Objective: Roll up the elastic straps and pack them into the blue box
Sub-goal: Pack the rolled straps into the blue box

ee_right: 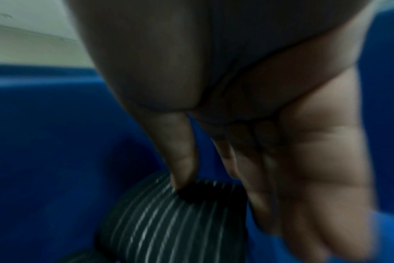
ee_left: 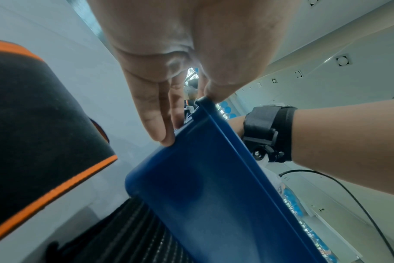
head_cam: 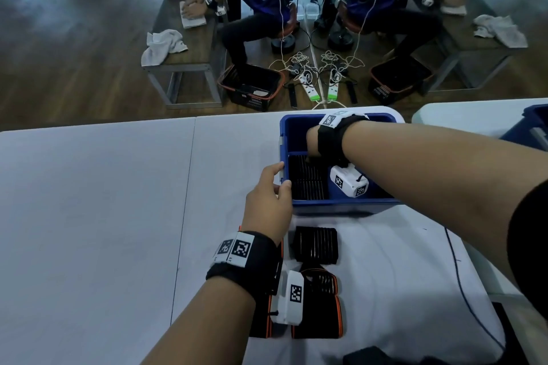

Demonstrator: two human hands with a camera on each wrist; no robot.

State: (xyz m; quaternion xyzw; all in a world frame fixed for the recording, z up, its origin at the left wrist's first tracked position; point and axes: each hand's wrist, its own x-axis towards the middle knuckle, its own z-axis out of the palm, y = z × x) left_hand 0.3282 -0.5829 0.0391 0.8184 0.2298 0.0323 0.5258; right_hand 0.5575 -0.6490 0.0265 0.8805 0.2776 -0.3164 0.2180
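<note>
The blue box (head_cam: pixel 341 203) stands on the white table, with black ribbed rolled straps (head_cam: pixel 308 178) in its near-left compartment. My left hand (head_cam: pixel 277 187) grips the box's near-left corner; in the left wrist view the thumb sits on the rim and the fingers (ee_left: pixel 162 131) lie on the outer wall (ee_left: pixel 214 186). Inside the box, my right hand (head_cam: pixel 312 151) has its thumb and fingers on a rolled strap (ee_right: pixel 164 213); the right wrist view is blurred. Another black roll (head_cam: pixel 315 244) and flat orange-edged straps (head_cam: pixel 321 311) lie on the table near me.
A second blue box (head_cam: pixel 535 124) shows at the right edge. A thin blue cable (head_cam: pixel 462 284) runs over the table on the right. Dark fabric (head_cam: pixel 370 357) lies at the near edge. Beyond the table, a mirror shows a seated person, benches and a black basket (head_cam: pixel 252 86).
</note>
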